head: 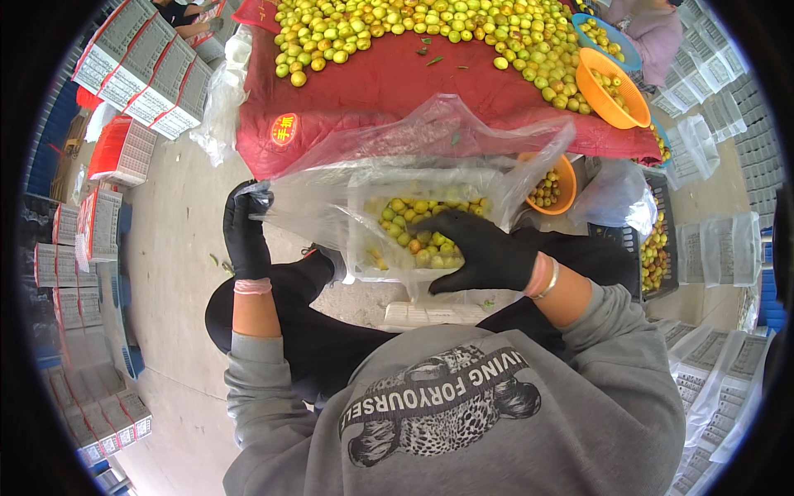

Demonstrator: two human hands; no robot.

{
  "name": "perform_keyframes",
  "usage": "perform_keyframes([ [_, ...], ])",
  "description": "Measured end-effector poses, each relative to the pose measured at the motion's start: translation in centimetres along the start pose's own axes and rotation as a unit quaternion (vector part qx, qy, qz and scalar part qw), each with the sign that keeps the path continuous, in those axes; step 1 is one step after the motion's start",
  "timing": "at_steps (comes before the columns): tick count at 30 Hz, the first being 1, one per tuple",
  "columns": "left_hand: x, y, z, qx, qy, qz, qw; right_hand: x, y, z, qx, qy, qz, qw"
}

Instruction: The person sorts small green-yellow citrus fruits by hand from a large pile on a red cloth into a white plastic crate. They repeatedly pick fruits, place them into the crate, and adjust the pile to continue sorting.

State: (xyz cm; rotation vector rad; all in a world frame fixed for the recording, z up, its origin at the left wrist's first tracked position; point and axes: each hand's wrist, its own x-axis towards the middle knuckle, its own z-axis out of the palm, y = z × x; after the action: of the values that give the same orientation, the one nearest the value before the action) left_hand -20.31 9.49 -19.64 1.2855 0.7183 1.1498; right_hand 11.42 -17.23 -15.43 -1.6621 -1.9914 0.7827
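Observation:
My left hand [245, 232], in a black glove, grips the gathered edge of a clear plastic bag [310, 186] and holds it out to the left. The bag lines a white crate [358, 232] in front of me, and its loose film rises over the crate's far side. Green and yellow jujubes [423, 255] lie inside the lined crate. Over their right part is my right hand [481, 251], also black-gloved, fingers and thumb spread. Its fingertips are slightly blurred at the fruit, and I see nothing held in it.
Beyond the crate, a red quilted cover [384, 87] bears many loose jujubes [434, 15]. An orange basket [611, 93] and a blue basket [605, 40] sit at its right edge, near another person [642, 43]. An orange bowl [555, 186] and a black crate [667, 248] stand right. Stacked cartons [146, 68] are left.

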Motion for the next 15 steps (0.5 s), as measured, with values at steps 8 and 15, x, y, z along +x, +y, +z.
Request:
perform_keyframes([
  [8,0.0,8.0,1.9,0.420,0.033,0.098,0.902,-5.1,11.0,5.9,-0.289,-0.283,0.146,0.903],
  [15,-10.3,-1.1,16.5,0.510,-0.619,0.083,0.592,-7.2,9.9,6.4,-0.127,-0.223,0.229,0.939],
])
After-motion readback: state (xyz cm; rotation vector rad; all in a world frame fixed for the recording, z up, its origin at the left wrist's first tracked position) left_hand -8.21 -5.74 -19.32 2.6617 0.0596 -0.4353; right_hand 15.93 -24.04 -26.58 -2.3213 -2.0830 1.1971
